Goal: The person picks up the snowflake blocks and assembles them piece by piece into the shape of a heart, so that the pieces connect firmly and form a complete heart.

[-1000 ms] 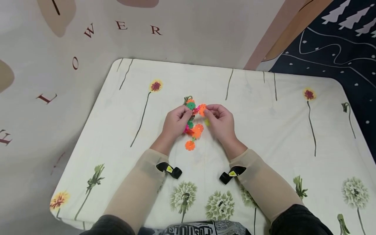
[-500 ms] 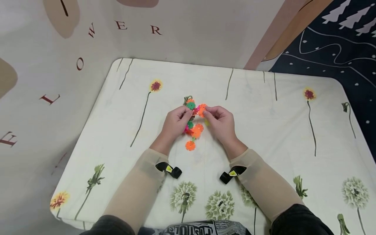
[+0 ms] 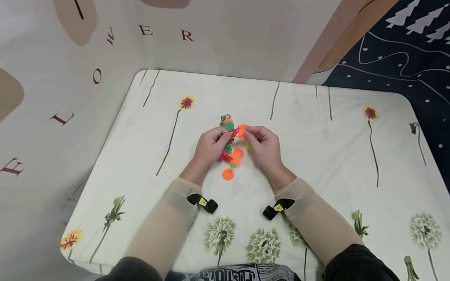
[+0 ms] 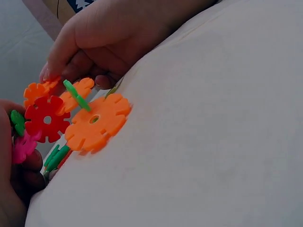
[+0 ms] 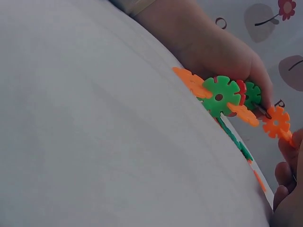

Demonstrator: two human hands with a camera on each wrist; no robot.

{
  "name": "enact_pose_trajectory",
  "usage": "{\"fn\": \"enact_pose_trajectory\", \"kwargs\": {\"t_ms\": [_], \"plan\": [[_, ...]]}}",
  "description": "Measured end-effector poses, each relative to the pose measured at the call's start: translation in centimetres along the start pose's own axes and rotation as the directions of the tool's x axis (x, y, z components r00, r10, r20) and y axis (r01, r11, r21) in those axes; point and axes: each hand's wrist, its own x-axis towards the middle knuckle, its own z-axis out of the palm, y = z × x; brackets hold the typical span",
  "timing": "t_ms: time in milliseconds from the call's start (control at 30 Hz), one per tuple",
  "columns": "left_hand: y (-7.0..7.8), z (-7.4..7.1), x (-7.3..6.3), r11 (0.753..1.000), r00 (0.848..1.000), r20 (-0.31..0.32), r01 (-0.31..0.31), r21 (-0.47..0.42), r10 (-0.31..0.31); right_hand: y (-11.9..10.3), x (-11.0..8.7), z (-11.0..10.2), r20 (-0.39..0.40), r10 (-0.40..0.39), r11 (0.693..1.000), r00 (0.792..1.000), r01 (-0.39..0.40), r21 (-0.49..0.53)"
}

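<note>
Both hands pinch parts of one cluster (image 3: 235,157) of slotted discs. Left hand (image 3: 212,145), at 9 o'clock, grips its upper section; right hand (image 3: 263,145), at 3 o'clock, pinches an orange disc (image 3: 241,132) between thumb and fingertips. Cluster sits between the hands, near mid-table; its end disc (image 3: 228,174) points to 6 o'clock. Step in hand, as judged: joining the orange disc to its neighbour. Slot engagement cannot be confirmed. Next move probably calls for aligned slots, firm left support and a straight push. Visible table (image 3: 316,156) edges stand well apart from the hands; wall (image 3: 246,58) rises beyond the 12 o'clock edge. Withdrawal room extends toward 3 o'clock.
</note>
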Motion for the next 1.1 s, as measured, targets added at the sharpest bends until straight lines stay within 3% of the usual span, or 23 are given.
{"fn": "enact_pose_trajectory", "kwargs": {"t_ms": [233, 467, 700, 900, 1100], "plan": [[0.02, 0.03, -0.04, 0.999, 0.999, 0.001, -0.035, -0.009, 0.035, -0.29, -0.12, 0.09, 0.045, -0.059, 0.994, 0.997, 0.063, -0.089], [-0.11, -0.07, 0.11, 0.999, 0.999, -0.032, -0.038, -0.021, 0.037, -0.25, -0.06, 0.14, 0.062, -0.070, 0.995, 0.996, 0.074, -0.060], [-0.27, -0.05, 0.24, 0.996, 0.993, -0.074, -0.094, 0.001, 0.094, -0.30, -0.03, 0.00, 0.097, -0.075, 0.994, 0.992, 0.082, -0.071], [-0.07, 0.05, 0.12, 0.997, 0.998, -0.031, -0.051, -0.057, 0.049, -0.05, -0.04, -0.03, 0.152, -0.101, 0.987, 0.983, 0.118, -0.111], [0.14, 0.01, 0.04, 1.000, 1.000, -0.012, -0.007, -0.016, 0.007, 0.06, -0.06, -0.10, 0.204, -0.134, 0.973, 0.970, 0.168, -0.161]]}}
